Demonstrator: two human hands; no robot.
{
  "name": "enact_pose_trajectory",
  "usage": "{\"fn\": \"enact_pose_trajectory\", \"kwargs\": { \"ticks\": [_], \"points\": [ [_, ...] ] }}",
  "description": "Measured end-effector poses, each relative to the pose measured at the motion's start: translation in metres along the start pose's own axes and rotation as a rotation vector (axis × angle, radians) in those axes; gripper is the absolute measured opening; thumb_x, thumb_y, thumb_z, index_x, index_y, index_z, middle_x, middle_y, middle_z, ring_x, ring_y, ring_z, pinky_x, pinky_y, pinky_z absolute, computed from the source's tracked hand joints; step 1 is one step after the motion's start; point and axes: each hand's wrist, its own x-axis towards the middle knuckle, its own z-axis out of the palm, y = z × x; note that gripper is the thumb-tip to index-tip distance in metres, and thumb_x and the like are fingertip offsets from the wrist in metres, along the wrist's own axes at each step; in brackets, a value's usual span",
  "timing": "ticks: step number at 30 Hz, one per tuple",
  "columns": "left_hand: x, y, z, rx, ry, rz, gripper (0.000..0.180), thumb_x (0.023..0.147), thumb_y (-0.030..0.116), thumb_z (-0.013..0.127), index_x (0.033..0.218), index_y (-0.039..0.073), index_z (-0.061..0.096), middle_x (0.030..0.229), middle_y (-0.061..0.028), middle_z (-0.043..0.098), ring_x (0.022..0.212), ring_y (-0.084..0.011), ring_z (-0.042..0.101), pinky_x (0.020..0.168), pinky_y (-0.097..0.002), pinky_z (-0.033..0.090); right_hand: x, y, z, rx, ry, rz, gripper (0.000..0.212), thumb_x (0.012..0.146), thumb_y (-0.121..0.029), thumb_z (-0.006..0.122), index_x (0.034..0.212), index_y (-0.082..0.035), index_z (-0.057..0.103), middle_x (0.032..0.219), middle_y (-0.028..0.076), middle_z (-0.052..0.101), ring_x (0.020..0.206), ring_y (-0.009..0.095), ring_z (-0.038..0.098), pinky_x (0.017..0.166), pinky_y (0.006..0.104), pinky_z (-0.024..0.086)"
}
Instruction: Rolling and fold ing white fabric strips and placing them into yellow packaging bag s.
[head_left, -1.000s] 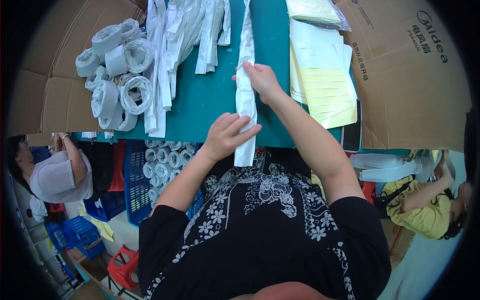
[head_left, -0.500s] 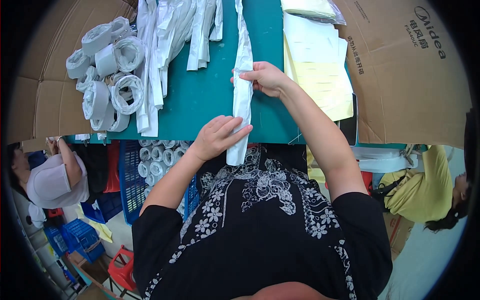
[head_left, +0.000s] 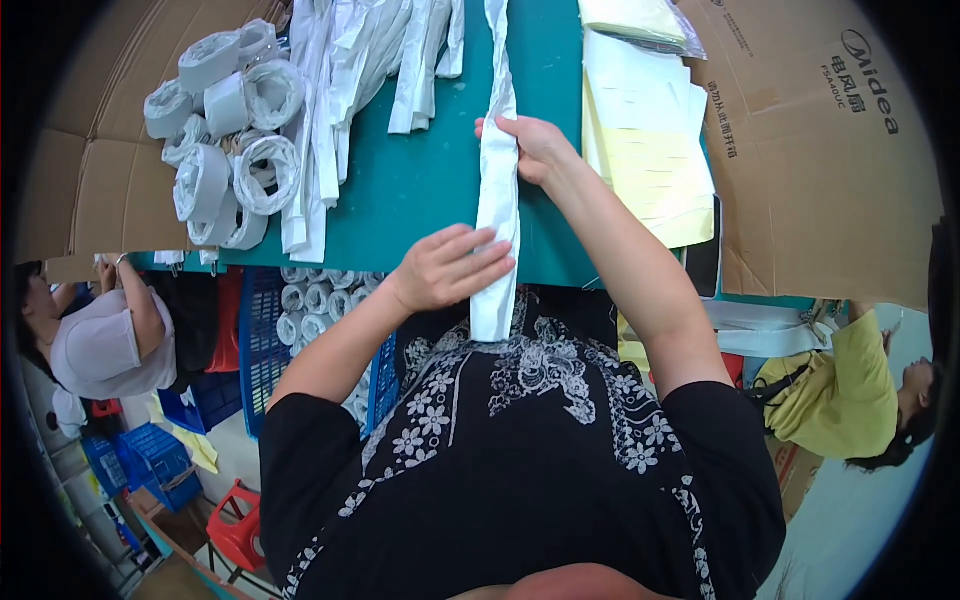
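Observation:
A long white strip, apparently in thin plastic film (head_left: 497, 200), runs from the far edge of view toward me, its near end hanging over the table edge. My right hand (head_left: 538, 150) pinches it partway along, thumb on top and fingers underneath. My left hand (head_left: 452, 268) lies flat over its lower part, fingers stretched out; whether the fingertips touch it I cannot tell. More white strips (head_left: 325, 130) lie left of it on the green table (head_left: 400, 200). Beside them are several coiled white rolls (head_left: 266, 175).
Brown cardboard (head_left: 110, 140) stands at the left, and a cardboard box (head_left: 810, 150) at the right. White and yellow sheets (head_left: 655, 170) lie near the right side. Below the table edge, a blue crate (head_left: 262, 350) holds rolls. A red stool (head_left: 236, 525) and two other people are nearby.
The strip's near end has slid slightly right and down in view. My left fingers have shifted a little over it. My right hand keeps its hold.

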Motion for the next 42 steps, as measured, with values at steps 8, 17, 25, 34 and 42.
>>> {"fn": "enact_pose_trajectory", "kwargs": {
  "ticks": [8, 17, 25, 34, 42],
  "points": [
    [0.009, -0.031, 0.008, 0.039, 0.059, 0.014, 0.026, 0.075, 0.007, 0.059, 0.101, 0.006, 0.063, 0.102, -0.0065, 0.064, 0.101, -0.0221, 0.061, 0.089, -0.0358, 0.047, -0.006, 0.010, 0.027, -0.153, -0.025, -0.020, 0.023, 0.092, -0.005, 0.042, 0.108, 0.010, 0.046, 0.093, 0.019, 0.060, 0.079, 0.030, 0.063, 0.068, 0.0399, 0.053],
    [0.018, -0.058, 0.017, 0.014, 0.073, -0.029, 0.024, 0.074, 0.008, 0.058, 0.098, 0.009, 0.064, 0.104, -0.0047, 0.064, 0.104, -0.0214, 0.059, 0.091, -0.0361, 0.047, -0.009, 0.028, 0.011, -0.191, 0.002, -0.046, 0.017, 0.091, -0.013, 0.050, 0.097, 0.003, 0.054, 0.084, 0.011, 0.061, 0.071, 0.019, 0.061, 0.062, 0.0312, 0.052],
    [0.014, -0.017, -0.013, 0.149, 0.228, -0.192, 0.020, 0.076, 0.024, 0.063, 0.095, 0.026, 0.067, 0.110, 0.0072, 0.062, 0.110, -0.0169, 0.047, 0.101, -0.0408, 0.025, 0.053, -0.040, 0.003, 0.172, -0.083, 0.092, 0.013, 0.093, -0.018, 0.048, 0.095, -0.007, 0.054, 0.077, 0.004, 0.058, 0.069, 0.018, 0.058, 0.069, 0.0371, 0.052],
    [-0.014, -0.005, -0.042, 0.120, 0.118, -0.174, 0.021, 0.077, 0.014, 0.057, 0.090, 0.026, 0.069, 0.102, 0.0078, 0.065, 0.111, -0.0188, 0.050, 0.106, -0.0402, 0.022, 0.198, -0.191, -0.006, 0.265, -0.024, -0.160, 0.028, 0.096, -0.021, 0.037, 0.105, -0.001, 0.054, 0.092, 0.013, 0.061, 0.084, 0.028, 0.061, 0.080, 0.0486, 0.048],
    [0.010, -0.092, 0.028, -0.279, 0.052, -0.337, 0.026, 0.072, 0.004, 0.062, 0.096, 0.010, 0.067, 0.099, -0.0070, 0.064, 0.098, -0.0264, 0.061, 0.078, -0.0343, 0.053, 0.230, -0.316, -0.037, -0.880, 0.577, -0.553, 0.037, 0.089, -0.036, 0.053, 0.106, -0.004, 0.057, 0.096, 0.007, 0.063, 0.081, 0.022, 0.062, 0.070, 0.0338, 0.052]
  ]
}}
